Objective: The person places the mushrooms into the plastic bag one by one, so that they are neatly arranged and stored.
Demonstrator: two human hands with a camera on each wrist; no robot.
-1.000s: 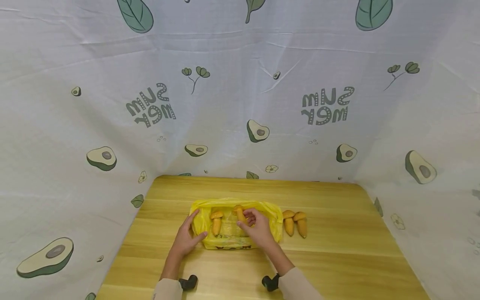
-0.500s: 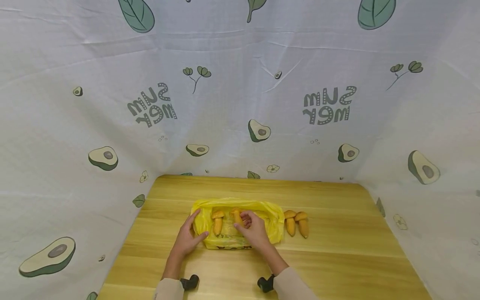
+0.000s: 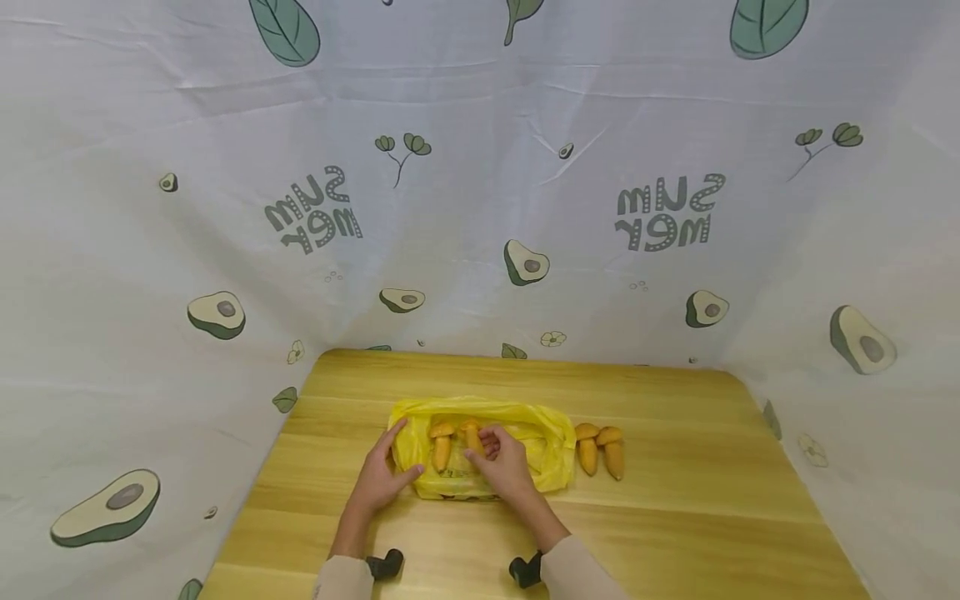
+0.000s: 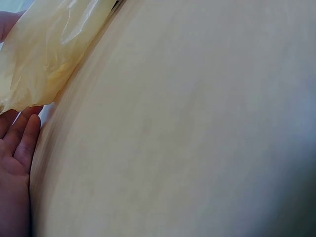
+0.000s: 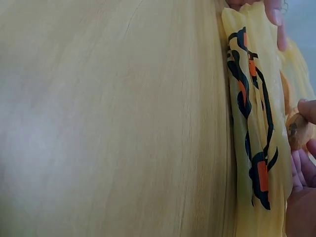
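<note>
A yellow plastic bag (image 3: 557,458) lies spread with its mouth up on the wooden table. My left hand (image 3: 378,479) holds the bag's left end, thumb at the front rim and fingers along the far side. Inside the bag at the left, one orange-yellow mushroom (image 3: 442,452) lies with its cap away from me. Just right of it, my right hand (image 3: 508,467) pinches a second mushroom (image 3: 472,435) by the stem, over the bag's inside. In the right wrist view the stem's end (image 5: 297,131) shows between thumb and fingers, behind the bag's printed front wall (image 5: 259,138).
Two more mushrooms lie side by side right of the bag, the nearer mushroom (image 3: 588,454) close to its edge and the other mushroom (image 3: 612,457) beside it. A white cloth (image 3: 465,192) printed with avocados hangs behind and around the wooden table (image 3: 675,483).
My right hand has moved left and slightly lower with its mushroom, bringing it nearer the one inside the bag. My left hand stays at the bag's left end. The head view has shifted slightly.
</note>
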